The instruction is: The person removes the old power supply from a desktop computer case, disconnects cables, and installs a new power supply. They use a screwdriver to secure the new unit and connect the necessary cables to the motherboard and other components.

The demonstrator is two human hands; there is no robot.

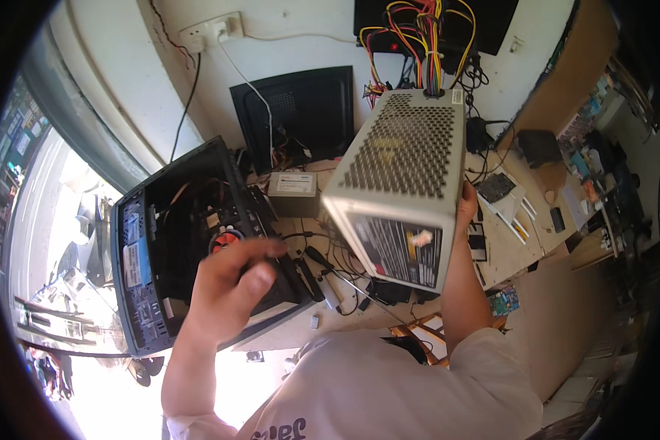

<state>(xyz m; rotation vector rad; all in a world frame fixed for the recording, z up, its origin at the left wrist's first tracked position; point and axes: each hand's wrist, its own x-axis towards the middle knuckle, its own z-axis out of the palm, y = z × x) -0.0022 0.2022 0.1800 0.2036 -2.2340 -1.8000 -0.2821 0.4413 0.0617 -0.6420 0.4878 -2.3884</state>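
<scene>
A computer power supply (396, 147) with a perforated beige metal case is held up in front of me, tilted. Its bundle of coloured cables (431, 44) rises from the far end, and a dark label covers the near side. My right hand (466, 208) grips it along the right side; most of those fingers are hidden behind the case. My left hand (231, 286) is in the air over the near right part of the computer case (143, 293), index finger and thumb apart, holding nothing. Inside that case a red fan (226, 241) shows beyond the hand.
Another grey boxed unit (293, 185) sits behind the case. A black panel (301, 110) leans on the wall beneath a power strip (211, 31). A screwdriver (317, 255) and tangled cables lie mid-bench. Circuit boards (496, 188) are at the right.
</scene>
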